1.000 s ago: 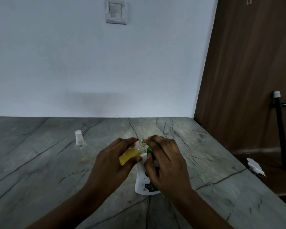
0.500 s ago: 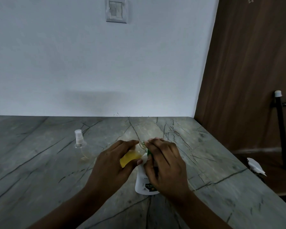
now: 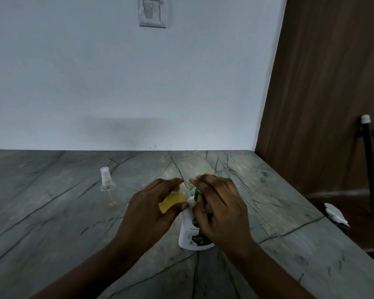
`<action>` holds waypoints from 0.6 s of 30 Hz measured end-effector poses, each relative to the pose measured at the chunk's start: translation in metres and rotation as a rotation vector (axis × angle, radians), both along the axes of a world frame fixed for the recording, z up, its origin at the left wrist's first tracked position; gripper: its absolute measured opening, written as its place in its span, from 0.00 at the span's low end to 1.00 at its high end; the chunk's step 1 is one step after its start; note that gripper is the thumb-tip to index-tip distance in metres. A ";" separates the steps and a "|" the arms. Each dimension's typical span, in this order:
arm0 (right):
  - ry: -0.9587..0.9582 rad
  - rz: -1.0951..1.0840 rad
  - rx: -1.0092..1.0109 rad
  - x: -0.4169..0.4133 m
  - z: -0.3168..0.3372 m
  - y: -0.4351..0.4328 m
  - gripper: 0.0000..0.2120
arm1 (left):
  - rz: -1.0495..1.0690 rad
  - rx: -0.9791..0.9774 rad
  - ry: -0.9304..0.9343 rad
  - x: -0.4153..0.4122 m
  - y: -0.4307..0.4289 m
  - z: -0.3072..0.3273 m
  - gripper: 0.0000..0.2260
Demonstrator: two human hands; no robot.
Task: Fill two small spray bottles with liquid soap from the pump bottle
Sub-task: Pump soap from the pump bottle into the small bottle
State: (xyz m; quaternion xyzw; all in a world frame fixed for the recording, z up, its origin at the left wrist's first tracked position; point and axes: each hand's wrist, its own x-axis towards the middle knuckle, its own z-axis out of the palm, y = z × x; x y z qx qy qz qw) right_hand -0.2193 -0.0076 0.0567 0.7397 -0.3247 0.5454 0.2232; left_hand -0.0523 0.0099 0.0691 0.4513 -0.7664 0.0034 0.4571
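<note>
My left hand [image 3: 148, 210] grips a small clear spray bottle [image 3: 177, 196] part-filled with yellow soap, tilted so its open neck points right. The neck meets the green nozzle of the white pump bottle [image 3: 191, 230], which stands on the grey stone counter [image 3: 52, 223]. My right hand [image 3: 219, 210] covers the pump head, fingers curled over it. A second small bottle [image 3: 108, 190], clear with a white spray cap on, stands upright to the left, apart from both hands.
A white wall with a switch plate [image 3: 152, 11] rises behind the counter. To the right stand a brown wooden door [image 3: 333, 83], a black pole with a white cap [image 3: 369, 167], and a white crumpled thing [image 3: 336, 214] below the counter edge.
Both hands stay at the pump bottle; they and the bottles have barely shifted. The view has moved slightly.
</note>
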 end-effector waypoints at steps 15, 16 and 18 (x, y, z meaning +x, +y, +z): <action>-0.005 -0.006 0.037 0.001 0.002 0.004 0.14 | 0.006 -0.007 0.022 -0.001 0.002 0.001 0.22; -0.007 -0.006 0.038 0.002 0.002 0.004 0.14 | 0.005 -0.007 0.021 -0.001 0.002 0.001 0.22; -0.016 -0.002 0.033 0.003 0.001 0.005 0.14 | 0.002 -0.009 0.025 -0.001 0.001 0.001 0.22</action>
